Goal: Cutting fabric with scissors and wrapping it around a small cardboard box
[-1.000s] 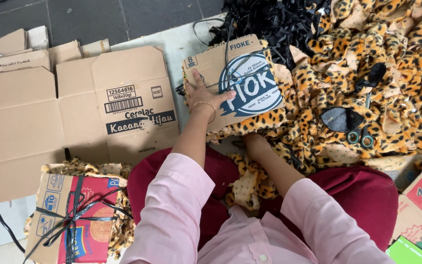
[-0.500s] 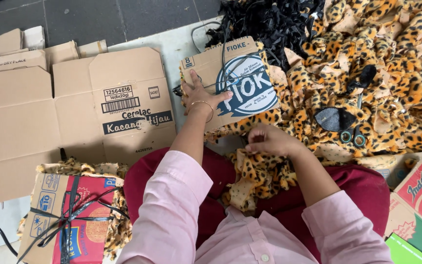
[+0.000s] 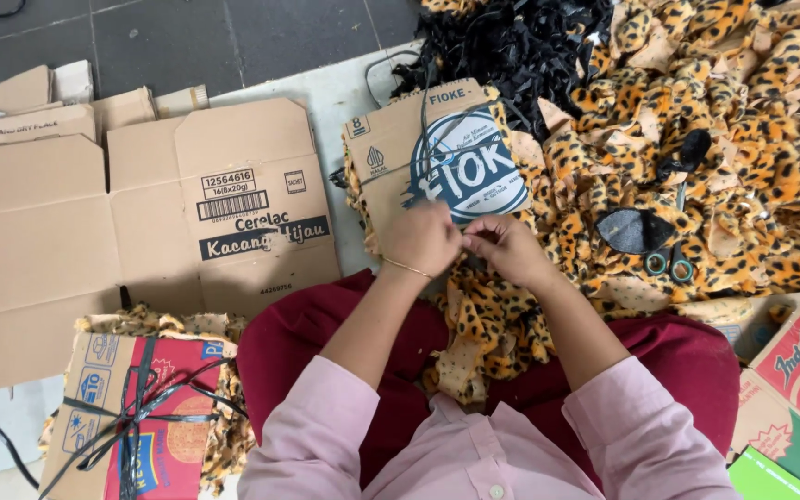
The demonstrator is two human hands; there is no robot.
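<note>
Cardboard piece with round blue print (image 3: 437, 153) lies on leopard-print fabric stack (image 3: 497, 319) above lap, dark strap (image 3: 425, 130) looped over it; left hand (image 3: 421, 239) and right hand (image 3: 508, 245) meet at its lower edge, fingers pinched together, apparently on strap; scissors (image 3: 669, 266) right, tied bundle (image 3: 136, 417) left

Two hands (image 3: 465, 243) worked there; I counted one pair of scissors (image 3: 668, 267), one tied bundle (image 3: 136, 417), one flattened carton (image 3: 141, 231).
</note>
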